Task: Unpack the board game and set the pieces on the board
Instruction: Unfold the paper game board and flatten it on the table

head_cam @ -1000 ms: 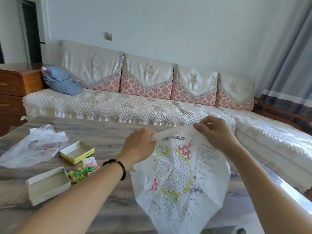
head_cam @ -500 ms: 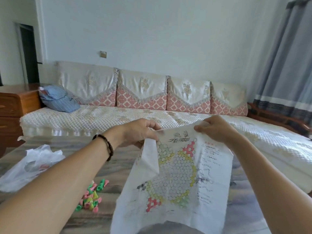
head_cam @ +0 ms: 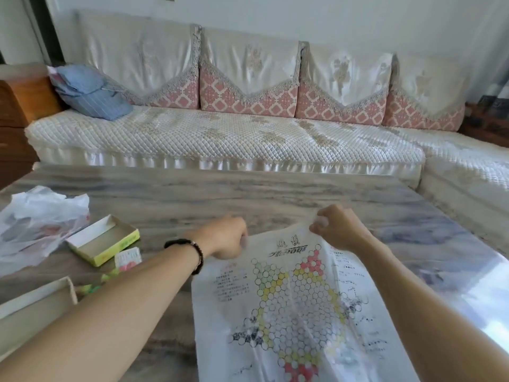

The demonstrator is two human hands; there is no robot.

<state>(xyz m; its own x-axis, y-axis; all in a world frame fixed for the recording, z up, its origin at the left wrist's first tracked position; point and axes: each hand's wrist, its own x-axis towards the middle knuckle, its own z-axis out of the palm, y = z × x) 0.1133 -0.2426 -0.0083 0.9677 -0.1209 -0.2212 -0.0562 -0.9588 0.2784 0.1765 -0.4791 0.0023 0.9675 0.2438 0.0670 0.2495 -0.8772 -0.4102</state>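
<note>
Inspector: Board sheet (head_cam: 297,312), thin and printed with a star of circles, is spread across the near side of the table (head_cam: 275,194). Left hand (head_cam: 224,238) pinches its far left corner; right hand (head_cam: 337,227) pinches the far right corner, fingers curled tight on the edge.

Clerk: Why gripped at both corners?

Inspector: In my judgement, to pull the flimsy sheet taut so its creases flatten before it is let go. Folds show down the middle, so it does not yet lie fully flat.

Clerk: And the pieces?

Inspector: None on the sheet. Some bright green ones (head_cam: 92,286) show to the left, mostly hidden behind the left forearm, so no count is possible. A small printed packet (head_cam: 128,257) lies beside them.

Clerk: The box?

Inspector: Opened. Its yellow-sided tray (head_cam: 103,241) and a plain half (head_cam: 35,307) sit apart on the left, with a crumpled plastic bag (head_cam: 38,219) beyond them. All are kept clear of the sheet, presumably to leave room for it.

Clerk: Stage of work?

Inspector: Unpacking appears done; placing pieces not begun.
</note>
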